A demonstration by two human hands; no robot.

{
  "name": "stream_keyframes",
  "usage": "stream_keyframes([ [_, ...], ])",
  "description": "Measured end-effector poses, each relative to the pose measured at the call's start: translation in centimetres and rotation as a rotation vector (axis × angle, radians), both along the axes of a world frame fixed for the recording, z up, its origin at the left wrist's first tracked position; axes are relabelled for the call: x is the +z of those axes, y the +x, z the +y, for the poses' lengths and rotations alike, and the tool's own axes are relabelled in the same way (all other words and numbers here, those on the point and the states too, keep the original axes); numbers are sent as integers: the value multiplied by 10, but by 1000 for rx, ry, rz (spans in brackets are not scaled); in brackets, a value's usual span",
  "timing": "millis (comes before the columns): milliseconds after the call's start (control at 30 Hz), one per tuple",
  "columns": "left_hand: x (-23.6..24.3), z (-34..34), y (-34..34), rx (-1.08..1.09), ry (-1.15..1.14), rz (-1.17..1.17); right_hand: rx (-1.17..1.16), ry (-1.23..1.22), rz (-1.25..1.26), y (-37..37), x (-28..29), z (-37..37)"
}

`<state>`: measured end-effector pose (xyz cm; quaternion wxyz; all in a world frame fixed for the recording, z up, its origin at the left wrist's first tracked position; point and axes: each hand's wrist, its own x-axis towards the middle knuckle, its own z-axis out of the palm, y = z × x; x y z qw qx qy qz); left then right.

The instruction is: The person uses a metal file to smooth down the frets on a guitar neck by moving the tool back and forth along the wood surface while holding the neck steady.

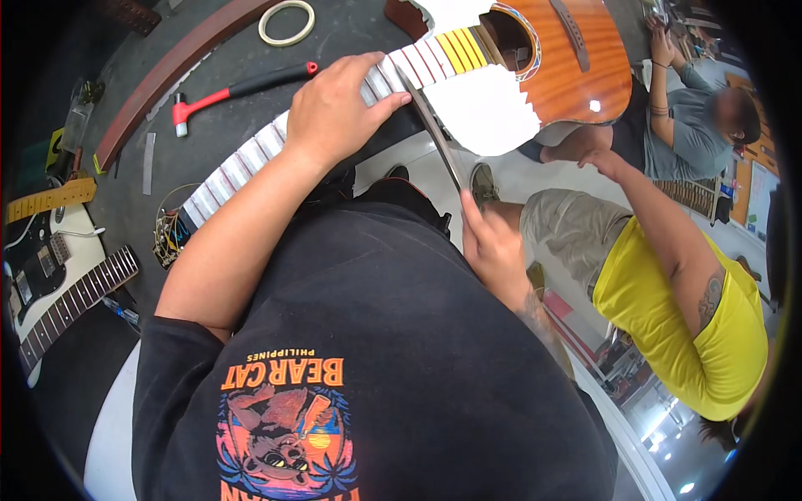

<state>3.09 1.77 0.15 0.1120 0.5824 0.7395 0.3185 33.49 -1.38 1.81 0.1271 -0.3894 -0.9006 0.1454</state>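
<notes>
An acoustic guitar [597, 75] with a glossy orange-brown top lies across the dark bench, its neck pointing to the left. White tape [255, 154] covers the fretboard between the frets, with yellow tape [464, 52] near the soundhole. White paper [493, 113] shields part of the body. My left hand [334, 113] is closed over the neck, thumb and fingers near the tip of a long, thin metal file [437, 134]. The file slants across the fretboard edge. My right hand [493, 246], slightly blurred, grips its near end; the handle is hidden.
A red-and-black hammer [238, 88], a tape roll [286, 4] and a curved brown strip [138, 104] lie on the bench. Two electric guitar necks [79, 292] [50, 200] are at left. A person in yellow [668, 301] is close at right; another in grey [689, 134] sits beyond.
</notes>
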Motion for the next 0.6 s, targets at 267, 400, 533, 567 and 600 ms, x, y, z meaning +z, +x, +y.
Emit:
stream_keyframes([
  [267, 0, 3, 3, 17, 0, 12, 38, -29, 55, -99, 3, 77],
  [400, 2, 5, 5, 37, -23, -8, 55, -27, -41, -44, 14, 47],
  [533, 2, 0, 1, 38, -7, 22, 73, -34, -25, 3, 11, 13],
  [567, 2, 0, 1, 40, -17, 19, 67, -75, -18, 7, 11, 11],
  [600, 1, 0, 2, 48, -21, 13, 74, -80, -24, 7, 10, 10],
])
